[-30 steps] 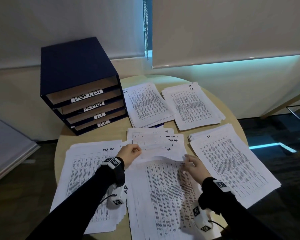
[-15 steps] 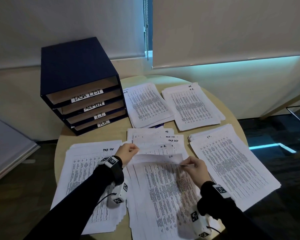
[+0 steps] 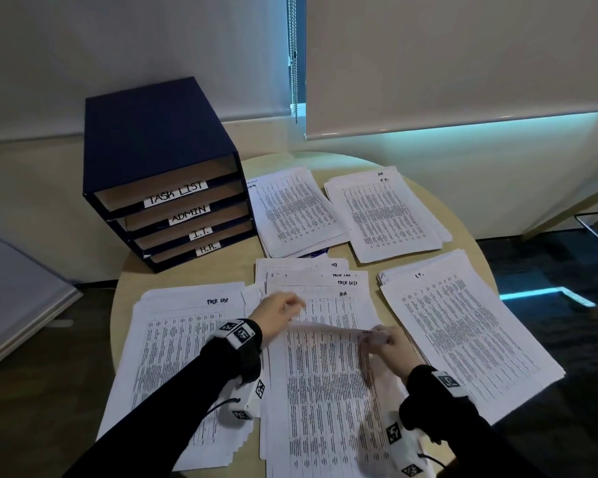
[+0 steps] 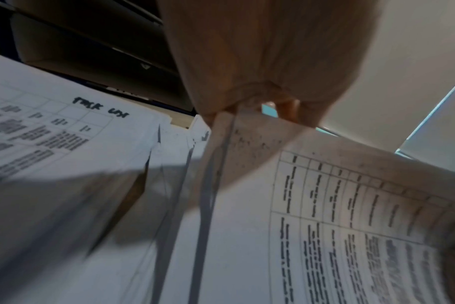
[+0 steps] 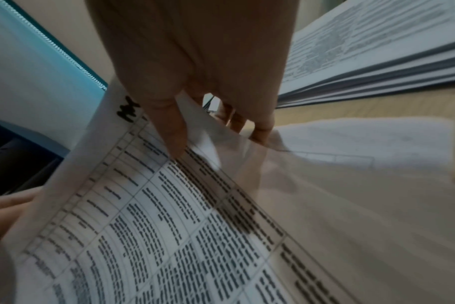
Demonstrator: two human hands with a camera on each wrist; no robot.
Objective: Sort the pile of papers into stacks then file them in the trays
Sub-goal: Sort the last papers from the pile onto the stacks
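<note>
Head view takes in a round table [image 3: 456, 215] spread with paper: a blue four-drawer tray unit [image 3: 159, 160] stands well beyond the left hand [image 3: 278, 313], its drawers labelled TASK LIST, ADMIN, I.T. and H.R. A sorted stack marked "Task List" [image 3: 173, 339] lies just outside that hand, an I.T. stack [image 3: 463, 326] just outside the right hand [image 3: 387, 343], and two more stacks sit beyond both, the right-hand one of them [image 3: 384, 215] headed H.R. Between the hands is the unsorted pile [image 3: 325, 391], long axis running away from the person.

Its top sheet [image 3: 328, 328] is raised by its far edge. The left hand pinches the far left corner, the right hand the far right one, thumb on top and fingers curled beneath, so both hands are closed on that one page.

The right wrist view shows a handwritten mark beside the thumb [image 5: 166, 127], half covered; I cannot read it for certain. Judging by that heading, the sheet's destination decides the carrying hand: the right is nearer the I.T. and H.R. stacks, the left nearer "Task List".
</note>
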